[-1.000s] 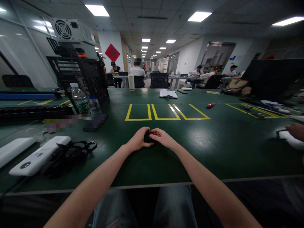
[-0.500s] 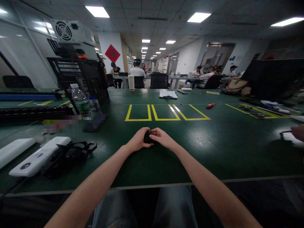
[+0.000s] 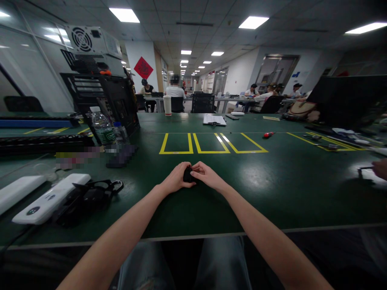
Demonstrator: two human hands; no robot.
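Note:
Between my two hands is a small black object (image 3: 187, 175), just above or on the green table (image 3: 193, 213); its kind is too dark and too covered to make out. My left hand (image 3: 177, 176) wraps round its left side, thumb low and fingers over the top. From the right, my right hand (image 3: 206, 174) pinches at the same object with thumb and fingertips. Beyond the hands, yellow tape outlines (image 3: 213, 152) mark the tabletop.
At left lie white power banks (image 3: 51, 199), a black strapped item (image 3: 93, 195) and water bottles (image 3: 102, 129) by a black computer case (image 3: 105, 96). A red-handled tool (image 3: 268, 135) and a clipboard (image 3: 214, 120) lie farther back. Another person's hand (image 3: 380, 168) is at the right edge.

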